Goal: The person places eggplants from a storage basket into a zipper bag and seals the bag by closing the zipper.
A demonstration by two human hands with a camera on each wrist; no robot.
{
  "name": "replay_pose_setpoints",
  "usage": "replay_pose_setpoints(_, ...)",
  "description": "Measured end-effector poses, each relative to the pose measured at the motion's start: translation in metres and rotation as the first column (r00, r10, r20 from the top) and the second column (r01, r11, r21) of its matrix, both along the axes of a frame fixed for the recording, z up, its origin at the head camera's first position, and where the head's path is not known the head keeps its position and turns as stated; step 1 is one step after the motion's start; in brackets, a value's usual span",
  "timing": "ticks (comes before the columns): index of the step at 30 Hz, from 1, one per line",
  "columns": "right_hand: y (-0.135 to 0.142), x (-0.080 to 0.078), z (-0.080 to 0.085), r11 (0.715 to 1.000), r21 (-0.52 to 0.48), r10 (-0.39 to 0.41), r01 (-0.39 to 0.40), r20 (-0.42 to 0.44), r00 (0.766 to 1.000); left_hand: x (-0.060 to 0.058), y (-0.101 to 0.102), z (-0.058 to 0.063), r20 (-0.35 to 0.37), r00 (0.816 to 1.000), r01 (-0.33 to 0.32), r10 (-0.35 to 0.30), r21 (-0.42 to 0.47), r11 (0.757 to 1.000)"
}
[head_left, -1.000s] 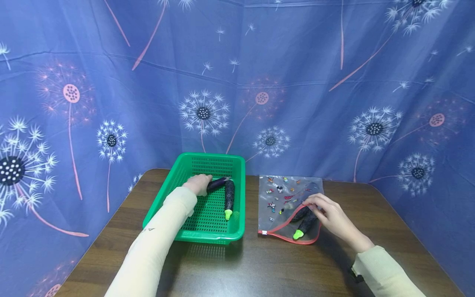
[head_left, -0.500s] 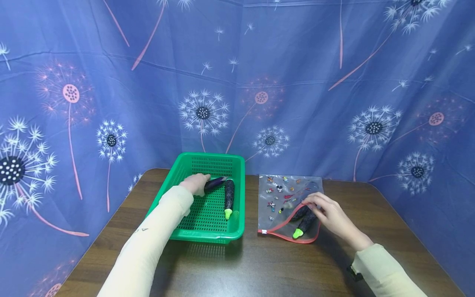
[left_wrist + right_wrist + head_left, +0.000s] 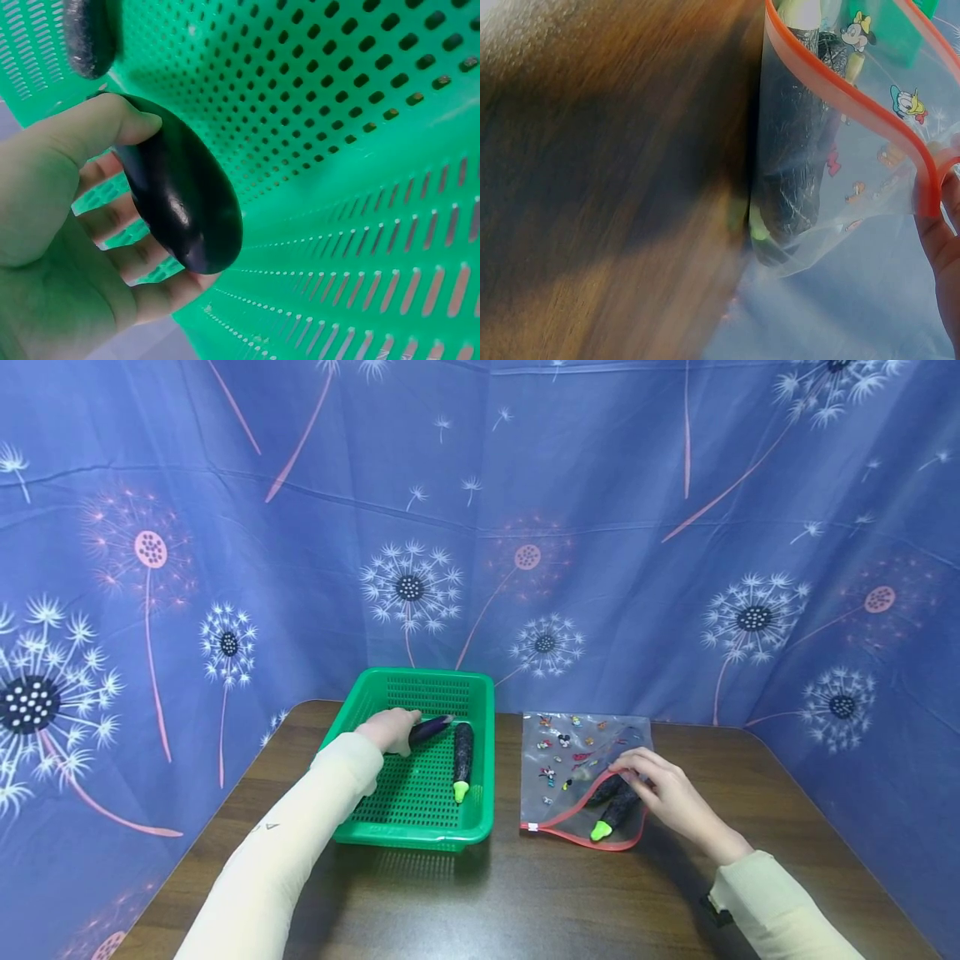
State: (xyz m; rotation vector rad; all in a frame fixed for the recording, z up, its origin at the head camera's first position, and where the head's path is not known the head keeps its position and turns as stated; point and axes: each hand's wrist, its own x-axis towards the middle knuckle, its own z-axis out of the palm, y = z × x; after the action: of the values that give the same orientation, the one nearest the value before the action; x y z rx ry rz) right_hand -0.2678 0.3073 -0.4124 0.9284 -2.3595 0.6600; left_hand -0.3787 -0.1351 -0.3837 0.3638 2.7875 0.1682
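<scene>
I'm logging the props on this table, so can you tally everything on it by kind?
Eggplants: 3, one held by the left hand, one loose in the basket, one in the bag
Green basket: 1
Zip bag: 1
Total: 5

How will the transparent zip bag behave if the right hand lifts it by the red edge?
Probably floppy: the zip bag is thin film, its red rim already bowing where the right hand pinches it. The eggplant inside would likely slide toward the open mouth.

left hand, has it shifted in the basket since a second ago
Yes, slightly. The left hand, gripping a purple eggplant, has drawn back leftward, away from the other eggplant lying in the green basket.
</scene>
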Motion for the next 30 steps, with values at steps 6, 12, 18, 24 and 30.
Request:
replay_pose_setpoints(6,-0.002,0.000,0.001,1.000,0.000,0.010,-0.010,-0.029,1.000,0.009,0.001,0.012,-0.032,0.999,0.013,-0.014,-0.034,0.999)
replay_pose_setpoints(12,-0.002,-0.001,0.000,1.000,0.002,0.019,-0.019,-0.057,0.998,0.015,0.001,0.021,-0.043,0.999,0.010,-0.011,-0.034,0.999)
replay_pose_setpoints(18,-0.002,-0.001,0.000,1.000,0.005,0.023,-0.023,-0.060,0.998,0.022,0.001,0.033,-0.036,0.999,0.002,-0.003,-0.015,1.000)
replay_pose_setpoints(24,-0.002,-0.001,0.000,1.000,0.003,0.012,-0.012,-0.062,0.998,0.026,0.002,0.041,-0.081,0.997,0.002,-0.004,-0.024,1.000)
replay_pose_setpoints(30,-0.003,-0.002,-0.001,1.000,0.001,0.010,-0.010,-0.064,0.998,0.032,0.004,0.050,-0.124,0.992,-0.015,0.013,-0.015,1.000)
